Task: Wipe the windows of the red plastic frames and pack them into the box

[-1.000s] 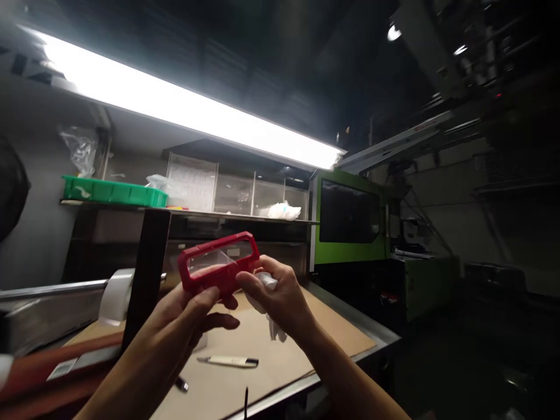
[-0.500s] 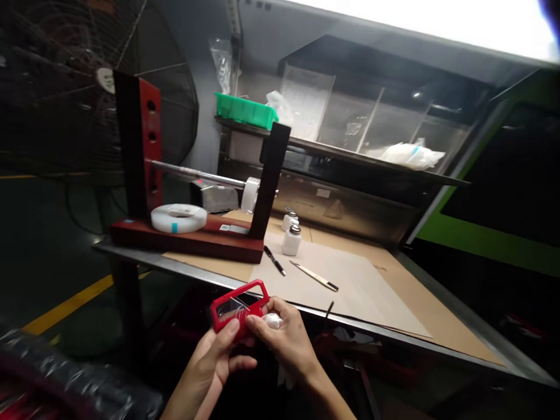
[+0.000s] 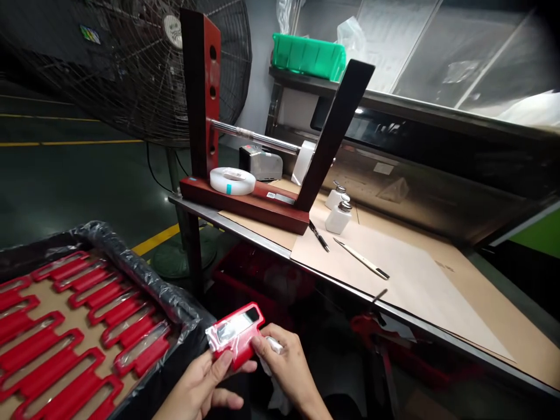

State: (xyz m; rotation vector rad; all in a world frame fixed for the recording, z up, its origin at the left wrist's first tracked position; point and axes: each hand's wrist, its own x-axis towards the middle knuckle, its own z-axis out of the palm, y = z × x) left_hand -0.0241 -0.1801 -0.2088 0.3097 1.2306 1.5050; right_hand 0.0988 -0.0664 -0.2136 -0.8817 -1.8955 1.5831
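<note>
Between my two hands is a red plastic frame (image 3: 241, 345) with a glossy, see-through window that reflects the light. My left hand (image 3: 205, 382) grips its lower left side, thumb on the front face. At the right edge, the thumb and fingers of my right hand (image 3: 289, 364) pinch the frame. A crumpled white cloth or tissue (image 3: 275, 345) is tucked in my right hand, part of it hanging below the palm. To the left, a box lined with black plastic (image 3: 175, 291) holds several similar red frames (image 3: 65, 332) in rows on cardboard.
On the bench, a dark red wooden stand (image 3: 245, 213) carries a metal rod and a tape roll (image 3: 233, 181). White pump bottles (image 3: 338, 217), a pen (image 3: 319, 236) and a cream-handled tool (image 3: 362, 258) lie on paper. A green bin (image 3: 308, 56) sits on the shelf; a large fan (image 3: 144, 70) stands behind.
My view has swung left and down, bringing the box of red frames into sight. The held frame has tilted, and its window now catches the light. Both hands keep their hold.
</note>
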